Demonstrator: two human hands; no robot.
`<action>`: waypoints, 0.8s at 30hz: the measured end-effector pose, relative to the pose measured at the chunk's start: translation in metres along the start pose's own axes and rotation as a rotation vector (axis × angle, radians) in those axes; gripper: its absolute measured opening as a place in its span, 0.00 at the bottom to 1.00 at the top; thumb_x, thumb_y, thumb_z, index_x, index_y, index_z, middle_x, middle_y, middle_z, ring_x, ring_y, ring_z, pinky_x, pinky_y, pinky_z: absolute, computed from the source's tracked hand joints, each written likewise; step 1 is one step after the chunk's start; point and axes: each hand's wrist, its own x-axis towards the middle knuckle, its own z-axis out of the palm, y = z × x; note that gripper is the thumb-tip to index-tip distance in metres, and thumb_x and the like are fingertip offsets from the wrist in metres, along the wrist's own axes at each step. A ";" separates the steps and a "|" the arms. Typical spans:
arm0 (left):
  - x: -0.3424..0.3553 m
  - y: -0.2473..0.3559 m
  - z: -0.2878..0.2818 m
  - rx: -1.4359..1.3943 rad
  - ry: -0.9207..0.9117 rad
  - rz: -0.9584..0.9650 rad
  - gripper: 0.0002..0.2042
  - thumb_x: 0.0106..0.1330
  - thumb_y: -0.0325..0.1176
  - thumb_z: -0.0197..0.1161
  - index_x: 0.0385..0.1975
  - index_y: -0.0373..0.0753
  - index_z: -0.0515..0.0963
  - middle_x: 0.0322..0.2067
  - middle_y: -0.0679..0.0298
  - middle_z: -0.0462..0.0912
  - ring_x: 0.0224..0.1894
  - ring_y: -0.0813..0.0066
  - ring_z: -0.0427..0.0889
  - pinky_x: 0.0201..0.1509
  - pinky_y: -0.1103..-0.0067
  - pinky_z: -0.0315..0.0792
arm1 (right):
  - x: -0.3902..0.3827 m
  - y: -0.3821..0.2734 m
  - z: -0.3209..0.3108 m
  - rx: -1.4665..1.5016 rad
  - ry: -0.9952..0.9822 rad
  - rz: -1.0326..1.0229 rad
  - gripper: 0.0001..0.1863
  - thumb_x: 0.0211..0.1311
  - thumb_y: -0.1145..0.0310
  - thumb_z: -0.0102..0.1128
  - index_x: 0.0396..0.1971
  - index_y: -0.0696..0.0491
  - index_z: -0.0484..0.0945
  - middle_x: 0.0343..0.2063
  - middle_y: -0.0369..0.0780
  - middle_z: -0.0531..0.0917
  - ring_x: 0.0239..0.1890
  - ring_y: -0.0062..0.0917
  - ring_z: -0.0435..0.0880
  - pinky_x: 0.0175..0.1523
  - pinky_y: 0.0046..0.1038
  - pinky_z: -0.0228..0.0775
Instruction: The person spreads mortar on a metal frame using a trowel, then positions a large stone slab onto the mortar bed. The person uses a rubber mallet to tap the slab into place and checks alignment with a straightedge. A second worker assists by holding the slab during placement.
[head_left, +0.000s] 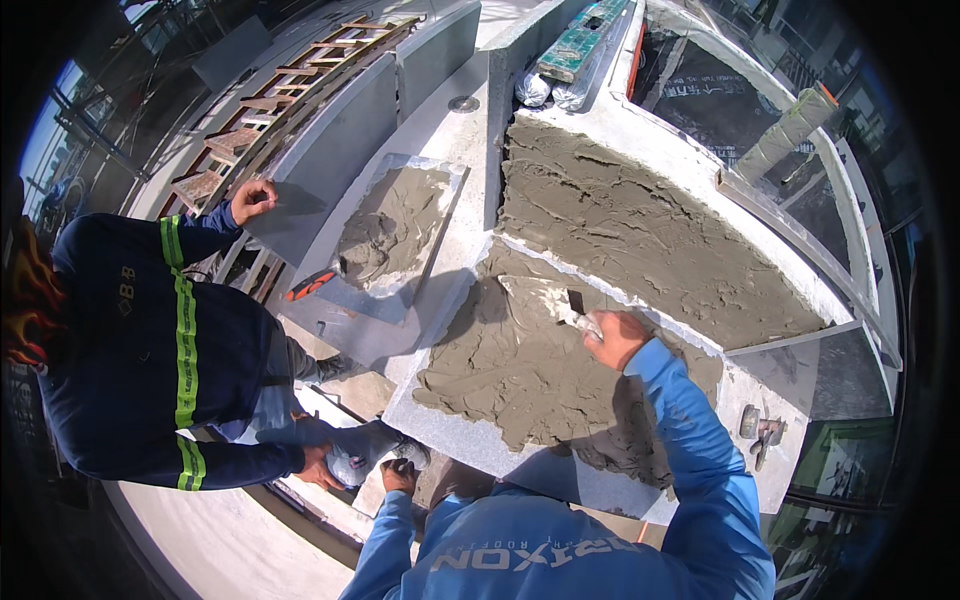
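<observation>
My right hand [610, 337] grips a metal trowel [530, 297] resting in grey mortar [470, 370] spread over a speckled grey slab [510, 455]. My left hand [398, 476] is low beside the slab's near-left edge, fingers curled; what they hold, if anything, I cannot make out. Beyond, a white-edged bed of mortar [650, 230] runs along the right. To the left, a smaller board [455, 185] carries mortar and a trowel with an orange-and-black handle [305, 287].
A co-worker [150, 340] in navy with reflective stripes stands left, one hand near upright slabs [340, 130]. Behind are wooden ladder-like frames [230, 140]. A green tool [580, 40] lies at the back, a metal fitting [760, 430] at right, beside a dark glazed edge [840, 450].
</observation>
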 end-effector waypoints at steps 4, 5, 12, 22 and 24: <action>0.016 0.016 -0.030 -0.108 0.297 0.034 0.13 0.62 0.37 0.67 0.42 0.35 0.83 0.44 0.50 0.77 0.47 0.51 0.77 0.56 0.65 0.71 | 0.132 -0.078 0.034 0.052 0.125 -0.154 0.17 0.64 0.62 0.59 0.43 0.61 0.72 0.39 0.56 0.82 0.46 0.54 0.80 0.52 0.49 0.72; 0.024 0.025 -0.037 -0.218 0.322 -0.008 0.14 0.63 0.36 0.67 0.43 0.35 0.82 0.43 0.50 0.78 0.46 0.52 0.78 0.55 0.65 0.72 | 0.160 -0.086 0.037 0.021 0.120 -0.138 0.19 0.64 0.62 0.59 0.46 0.62 0.73 0.40 0.57 0.82 0.46 0.54 0.81 0.52 0.48 0.73; 0.188 0.242 -0.178 0.054 0.468 0.477 0.15 0.62 0.33 0.66 0.47 0.34 0.80 0.47 0.51 0.78 0.49 0.50 0.76 0.53 0.63 0.70 | 0.244 -0.180 0.065 0.179 0.115 -0.070 0.18 0.59 0.63 0.62 0.39 0.64 0.76 0.37 0.59 0.83 0.46 0.56 0.81 0.50 0.48 0.72; 0.397 0.325 -0.183 0.828 -0.431 0.306 0.27 0.63 0.55 0.65 0.46 0.34 0.80 0.43 0.43 0.84 0.48 0.46 0.84 0.51 0.59 0.77 | 0.133 -0.137 0.097 0.536 0.252 0.024 0.15 0.60 0.63 0.63 0.38 0.59 0.78 0.30 0.56 0.82 0.36 0.54 0.82 0.41 0.46 0.72; 0.355 0.332 -0.169 0.736 -0.369 0.356 0.25 0.63 0.53 0.65 0.44 0.33 0.80 0.40 0.43 0.84 0.46 0.44 0.84 0.50 0.57 0.76 | 0.101 -0.105 0.084 0.579 0.264 0.097 0.14 0.61 0.63 0.63 0.37 0.59 0.79 0.28 0.54 0.82 0.34 0.53 0.82 0.40 0.44 0.72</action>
